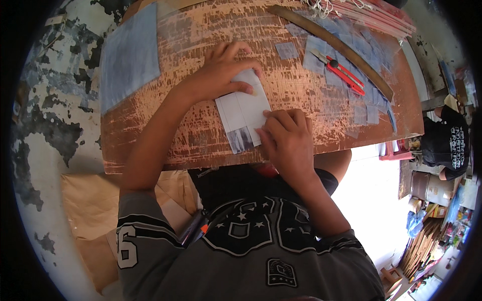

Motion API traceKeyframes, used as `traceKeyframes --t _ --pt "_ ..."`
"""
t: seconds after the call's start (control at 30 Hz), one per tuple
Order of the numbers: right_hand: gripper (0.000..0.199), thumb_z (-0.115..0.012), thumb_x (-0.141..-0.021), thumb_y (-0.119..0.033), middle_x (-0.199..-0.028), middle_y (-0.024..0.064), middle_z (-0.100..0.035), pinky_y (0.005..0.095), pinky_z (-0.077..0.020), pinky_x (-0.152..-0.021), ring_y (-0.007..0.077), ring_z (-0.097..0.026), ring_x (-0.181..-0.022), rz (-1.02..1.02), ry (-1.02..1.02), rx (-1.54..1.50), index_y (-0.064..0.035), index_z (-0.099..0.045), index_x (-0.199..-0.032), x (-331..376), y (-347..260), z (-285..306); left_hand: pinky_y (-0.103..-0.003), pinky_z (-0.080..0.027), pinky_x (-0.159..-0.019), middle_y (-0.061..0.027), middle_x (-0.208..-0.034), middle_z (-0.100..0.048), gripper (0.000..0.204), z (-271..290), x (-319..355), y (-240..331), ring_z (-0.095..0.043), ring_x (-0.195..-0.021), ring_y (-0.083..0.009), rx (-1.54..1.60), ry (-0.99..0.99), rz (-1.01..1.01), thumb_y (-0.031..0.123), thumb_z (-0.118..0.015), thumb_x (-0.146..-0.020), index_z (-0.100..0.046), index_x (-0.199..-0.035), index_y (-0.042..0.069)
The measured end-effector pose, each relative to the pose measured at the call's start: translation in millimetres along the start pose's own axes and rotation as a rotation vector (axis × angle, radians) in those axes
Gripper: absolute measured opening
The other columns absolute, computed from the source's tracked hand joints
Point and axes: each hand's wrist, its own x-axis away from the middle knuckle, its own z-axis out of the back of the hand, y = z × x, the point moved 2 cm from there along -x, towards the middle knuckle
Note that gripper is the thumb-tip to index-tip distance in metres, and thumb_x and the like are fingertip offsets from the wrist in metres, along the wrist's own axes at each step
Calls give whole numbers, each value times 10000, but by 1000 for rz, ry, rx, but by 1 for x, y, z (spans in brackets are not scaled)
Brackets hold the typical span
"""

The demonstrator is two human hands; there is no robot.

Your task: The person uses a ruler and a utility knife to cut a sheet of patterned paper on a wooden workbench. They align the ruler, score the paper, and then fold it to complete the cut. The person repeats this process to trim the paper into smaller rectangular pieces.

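Observation:
A small piece of white card (244, 108) with fold lines lies tilted on the worn wooden table in front of me. At its near end shows a patch of glossy, grey-blue film (240, 141). My left hand (221, 75) holds the card's far end between thumb and index finger, its other fingers curled above the tabletop. The right-hand edge of the card is pinched by my right hand (290, 140), thumb and fingertips close together. What lies under those fingertips is hidden.
A red cutter knife (345, 75) lies at right on scattered bluish film pieces (316, 57), beside a long curved brown strip (341, 47). A large bluish sheet (129, 57) covers the table's far left. Red rods (371, 17) lie at far right. Another person (444, 140) is off to the right.

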Motion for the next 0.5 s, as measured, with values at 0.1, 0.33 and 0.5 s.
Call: traceKeyframes --t 0.1,0.33,0.5 --pt "194 -792 -873 -156 -1114 60 -654 449 -482 -873 309 -599 -1047 -66 -12 -10 -52 -676 -989 -1 -5 -4 -595 -259 -1241 -107 -1503 -438 462 -1 -2 -1 -296 -1507 -380 7 -18 22 542 -824 -854 -712 -1217 280" --pt "463 -810 -899 -164 -1130 186 -595 501 -504 -919 391 -602 -1068 -313 -67 -59 -12 -588 -1276 -10 -14 1 -571 -270 -1220 -128 -1473 -449 664 -8 2 0 -319 -1485 -362 -19 39 184 575 -853 -811 -611 -1292 188" --pt "513 -814 -910 -214 -1148 204 -607 503 -533 -910 410 -636 -1089 -381 -202 0 -4 -569 -1309 -17 -12 4 -520 -314 -1134 -119 -1353 -486 658 -2 1 7 -391 -1390 -330 -47 19 267 562 -873 -792 -595 -1191 119"
